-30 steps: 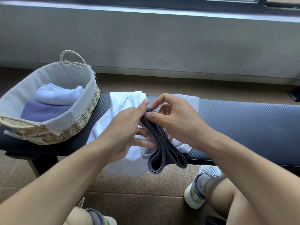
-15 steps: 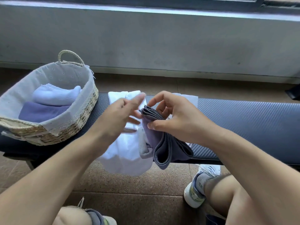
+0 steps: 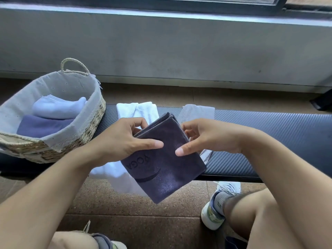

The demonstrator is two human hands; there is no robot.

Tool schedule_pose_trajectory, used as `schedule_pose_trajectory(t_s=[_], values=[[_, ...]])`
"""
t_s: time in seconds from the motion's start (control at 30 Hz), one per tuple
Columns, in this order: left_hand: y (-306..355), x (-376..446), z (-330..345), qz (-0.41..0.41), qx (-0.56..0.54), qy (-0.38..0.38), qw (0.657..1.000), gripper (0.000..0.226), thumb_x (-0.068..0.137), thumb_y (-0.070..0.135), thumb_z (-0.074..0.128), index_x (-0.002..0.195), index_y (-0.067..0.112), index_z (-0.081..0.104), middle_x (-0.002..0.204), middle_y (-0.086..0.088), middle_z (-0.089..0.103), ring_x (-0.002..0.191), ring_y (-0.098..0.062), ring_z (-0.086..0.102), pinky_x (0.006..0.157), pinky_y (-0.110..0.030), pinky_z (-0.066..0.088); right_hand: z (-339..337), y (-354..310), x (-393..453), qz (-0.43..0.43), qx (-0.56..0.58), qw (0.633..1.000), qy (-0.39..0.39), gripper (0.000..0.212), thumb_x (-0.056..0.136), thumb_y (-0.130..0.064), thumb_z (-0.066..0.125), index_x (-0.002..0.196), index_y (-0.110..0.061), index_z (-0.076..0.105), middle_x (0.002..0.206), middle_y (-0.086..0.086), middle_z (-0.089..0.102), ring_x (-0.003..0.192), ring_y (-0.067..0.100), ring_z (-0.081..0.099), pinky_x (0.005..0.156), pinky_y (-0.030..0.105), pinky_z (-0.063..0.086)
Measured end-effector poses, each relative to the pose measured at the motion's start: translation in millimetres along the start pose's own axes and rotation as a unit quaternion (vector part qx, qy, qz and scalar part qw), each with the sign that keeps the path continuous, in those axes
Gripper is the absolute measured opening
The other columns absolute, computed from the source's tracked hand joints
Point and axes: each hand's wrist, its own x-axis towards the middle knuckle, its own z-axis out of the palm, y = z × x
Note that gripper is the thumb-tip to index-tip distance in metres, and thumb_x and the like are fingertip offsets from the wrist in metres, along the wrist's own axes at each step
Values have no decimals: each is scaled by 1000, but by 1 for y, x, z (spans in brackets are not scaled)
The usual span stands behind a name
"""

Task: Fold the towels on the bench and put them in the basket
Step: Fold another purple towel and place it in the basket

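A dark purple-grey towel (image 3: 167, 169), folded into a flat square, is held in the air above the front edge of the dark bench (image 3: 269, 133). My left hand (image 3: 120, 141) grips its left edge, thumb on top. My right hand (image 3: 206, 137) pinches its right edge between thumb and fingers. A white towel (image 3: 142, 110) lies under it on the bench and hangs over the front edge. A pale grey towel (image 3: 197, 111) lies beside that. The lined wicker basket (image 3: 93, 112) stands on the bench's left end, holding a folded light blue towel (image 3: 57, 106) and a folded purple towel (image 3: 41, 125).
A grey wall (image 3: 179, 51) with a window sill runs behind the bench. The floor (image 3: 143, 209) is brown tile. My knees and white sneakers (image 3: 215, 203) are below the bench's front edge. A dark object (image 3: 323, 101) sits on the floor at far right.
The dark towel hung bunched from my right hand; now it is flattened into a square and held by both hands. My left hand came back onto it.
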Motion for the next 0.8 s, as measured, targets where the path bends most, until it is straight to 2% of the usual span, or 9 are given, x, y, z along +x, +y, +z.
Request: schedule_pose_trajectory(t_s=[0.13, 0.23, 0.37, 0.47, 0.53, 0.57, 0.6, 0.7, 0.8], values=[[1, 4, 2, -44, 13, 44, 998, 50, 61, 41, 87, 88, 8, 61, 75, -6, 75, 60, -12, 63, 57, -24, 45, -1, 8, 2, 17, 12, 1000, 6, 27, 86, -24, 82, 101, -10, 64, 100, 18, 69, 87, 20, 66, 74, 34, 54], [-6, 11, -1, -51, -10, 110, 993, 47, 56, 43, 89, 86, 14, 67, 85, -13, 77, 66, -15, 67, 67, -30, 49, 4, 12, 7, 35, 36, 998, 48, 20, 89, -23, 77, 96, -15, 60, 90, 10, 69, 79, 21, 65, 70, 36, 54], [-21, 29, -5, -23, 17, 212, 977, 37, 66, 36, 93, 90, 19, 69, 84, -1, 76, 69, -13, 65, 69, -32, 51, 14, 21, 22, 67, 0, 993, 95, 25, 92, -27, 75, 106, -15, 57, 85, 15, 68, 61, 21, 63, 59, 37, 59], [-36, 41, -7, -37, 26, 221, 974, 45, 69, 33, 93, 103, 20, 66, 98, 2, 74, 85, -14, 67, 80, -34, 54, 16, 25, 30, 84, -98, 986, 108, 28, 100, -39, 62, 115, -16, 59, 87, 9, 70, 67, 30, 72, 53, 38, 61], [-45, 47, -10, -60, 69, 217, 972, 52, 69, 35, 92, 111, 21, 64, 111, 1, 69, 98, -18, 67, 92, -39, 54, 15, 25, 32, 100, -159, 974, 125, 33, 106, -41, 46, 112, -13, 61, 88, 4, 69, 73, 29, 75, 42, 27, 54], [-48, 48, -12, -71, 102, 216, 968, 52, 70, 37, 91, 111, 23, 63, 114, 1, 67, 101, -20, 66, 95, -42, 53, 14, 25, 33, 103, -197, 967, 126, 35, 108, -38, 41, 111, -11, 62, 92, 4, 69, 79, 29, 75, 42, 26, 51], [-49, 48, -13, -78, 145, 213, 963, 50, 71, 41, 90, 110, 25, 63, 114, 3, 66, 101, -21, 65, 96, -42, 52, 13, 27, 34, 104, -246, 956, 122, 34, 108, -34, 39, 113, -11, 64, 102, 6, 70, 89, 31, 74, 52, 28, 53], [-37, 38, -9, -80, 277, 201, 936, 38, 76, 50, 82, 102, 31, 62, 108, 8, 63, 98, -20, 63, 90, -37, 50, 11, 33, 35, 151, -390, 902, 112, 38, 100, -45, 50, 135, -35, 57, 134, -1, 62, 126, 27, 58, 97, 38, 48], [-27, 22, 5, -64, 305, 185, 932, 27, 81, 51, 75, 98, 32, 65, 105, 11, 64, 99, -17, 64, 90, -37, 51, 9, 37, 33, 149, -416, 889, 124, 51, 89, -54, 62, 138, -42, 51, 137, 0, 50, 130, 26, 46, 101, 45, 46]])
